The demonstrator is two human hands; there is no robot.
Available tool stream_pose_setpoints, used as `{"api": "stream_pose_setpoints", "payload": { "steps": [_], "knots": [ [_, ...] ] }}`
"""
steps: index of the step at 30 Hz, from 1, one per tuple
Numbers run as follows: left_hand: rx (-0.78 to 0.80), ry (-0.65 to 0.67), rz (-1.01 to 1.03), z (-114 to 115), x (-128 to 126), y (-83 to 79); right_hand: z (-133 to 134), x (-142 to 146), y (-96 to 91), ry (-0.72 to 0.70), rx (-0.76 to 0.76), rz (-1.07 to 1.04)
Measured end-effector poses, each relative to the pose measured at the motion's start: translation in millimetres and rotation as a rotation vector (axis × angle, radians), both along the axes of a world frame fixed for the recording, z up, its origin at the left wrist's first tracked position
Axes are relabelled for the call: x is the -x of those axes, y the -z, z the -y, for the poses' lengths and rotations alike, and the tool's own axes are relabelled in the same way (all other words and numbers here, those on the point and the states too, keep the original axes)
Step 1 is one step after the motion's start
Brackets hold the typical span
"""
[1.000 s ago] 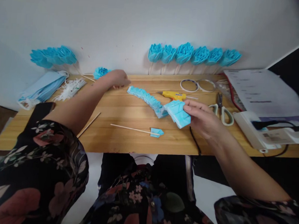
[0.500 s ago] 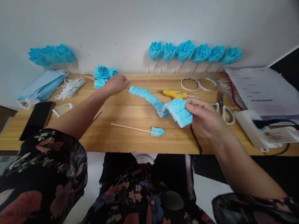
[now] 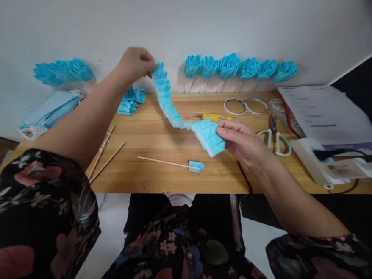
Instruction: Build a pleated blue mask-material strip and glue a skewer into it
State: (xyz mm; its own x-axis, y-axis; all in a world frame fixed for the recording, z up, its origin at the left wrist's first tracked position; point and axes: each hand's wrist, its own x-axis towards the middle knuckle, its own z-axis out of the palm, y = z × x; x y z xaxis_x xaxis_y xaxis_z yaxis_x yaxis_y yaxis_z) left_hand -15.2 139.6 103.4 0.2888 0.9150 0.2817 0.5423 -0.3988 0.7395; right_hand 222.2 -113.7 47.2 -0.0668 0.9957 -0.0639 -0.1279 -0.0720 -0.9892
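Note:
A long strip of folded blue material (image 3: pixel 169 106) hangs stretched between my hands above the table. My left hand (image 3: pixel 138 62), raised in front of the wall, pinches its narrow far end. Lower down, my right hand (image 3: pixel 245 142) grips the wider near end between thumb and fingers. Below the strip, a thin wooden stick (image 3: pixel 167 162) lies on the table with a small folded blue piece (image 3: pixel 197 166) at its right tip. Behind my left forearm, blue folded flowers (image 3: pixel 131 101) are partly hidden.
Blue flowers on sticks (image 3: pixel 231 67) lean against the wall, with more flowers (image 3: pixel 63 71) at left above a stack of face masks (image 3: pixel 50 113). A yellow glue gun (image 3: pixel 213 116), tape rolls (image 3: pixel 235 106), scissors (image 3: pixel 274 137), papers (image 3: pixel 330 115) and a power strip (image 3: pixel 315 161) lie across the table.
My left hand has risen and now holds the strip's far end, lifting it off the table. My right hand has shifted slightly left with the near end.

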Motion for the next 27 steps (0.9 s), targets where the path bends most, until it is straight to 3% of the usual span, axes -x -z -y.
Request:
{"api": "stream_pose_setpoints", "payload": {
  "steps": [3,5,7,10,12,15,20,27],
  "knots": [
    [-0.044,0.008,0.081,-21,-9,-25.6,-21,11,20.4,-0.088,0.048,0.089],
    [-0.057,0.015,0.112,-30,-18,-28.5,-33,17,36.0,-0.105,0.061,0.269],
    [-0.052,0.026,0.153,-35,-28,-23.4,-38,20,44.6,-0.109,-0.042,0.581],
    [-0.028,0.064,0.226,-32,-41,-11.8,-40,19,36.5,-0.014,-0.224,1.007],
    [-0.001,0.096,0.267,-24,-48,-6.3,-44,14,21.9,0.105,-0.330,1.101],
    [0.034,0.163,0.321,-9,-51,-2.2,-66,5,2.4,0.202,-0.436,1.024],
    [0.062,0.213,0.347,14,-46,2.8,-124,-3,-11.4,0.334,-0.575,0.753],
    [-0.010,0.205,0.360,30,-43,12.0,-166,18,-25.7,0.272,-0.579,0.589]
  ]
}}
